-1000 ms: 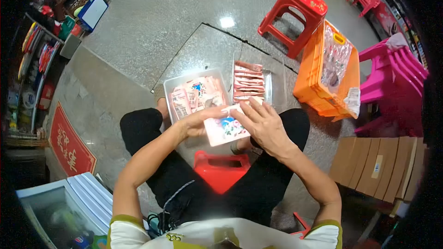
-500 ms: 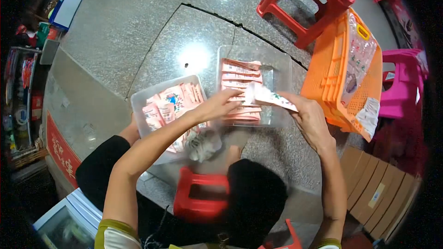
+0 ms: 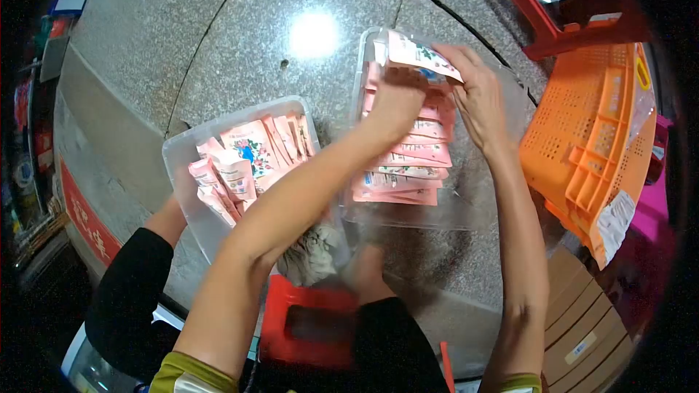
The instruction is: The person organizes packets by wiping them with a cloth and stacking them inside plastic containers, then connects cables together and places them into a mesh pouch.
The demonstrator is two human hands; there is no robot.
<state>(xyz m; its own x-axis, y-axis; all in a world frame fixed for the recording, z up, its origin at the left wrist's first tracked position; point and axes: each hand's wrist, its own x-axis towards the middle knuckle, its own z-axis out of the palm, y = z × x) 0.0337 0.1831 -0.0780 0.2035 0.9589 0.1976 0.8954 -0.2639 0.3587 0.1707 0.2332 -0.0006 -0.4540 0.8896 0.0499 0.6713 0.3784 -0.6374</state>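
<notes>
Over the far end of the right clear plastic box [image 3: 358, 113], my right hand [image 3: 479, 94] pinches a pink floral packet [image 3: 419, 54] by its right end. My left hand [image 3: 399, 98] reaches into the same box just below that packet; its fingers are hidden by the packet and by the hand itself. A row of similar overlapping pink packets [image 3: 415, 156] fills the box toward me. To the left, beneath my left forearm, a second plastic box [image 3: 175, 151] holds loosely piled pink packets [image 3: 247, 149]. A crumpled greyish-white bundle [image 3: 313, 255] lies at its near right corner.
An orange perforated basket [image 3: 575, 131] stands at the right, with a red plastic stool [image 3: 539, 7] behind it. Brown cardboard [image 3: 582, 313] is at lower right. A small red stool [image 3: 302, 320] sits between my legs. Crowded shelves [image 3: 29, 145] line the left.
Both hands have moved to the far end of the right box, the packet going with the right hand. The left hand has reached in below it. The view has shifted closer to the boxes.
</notes>
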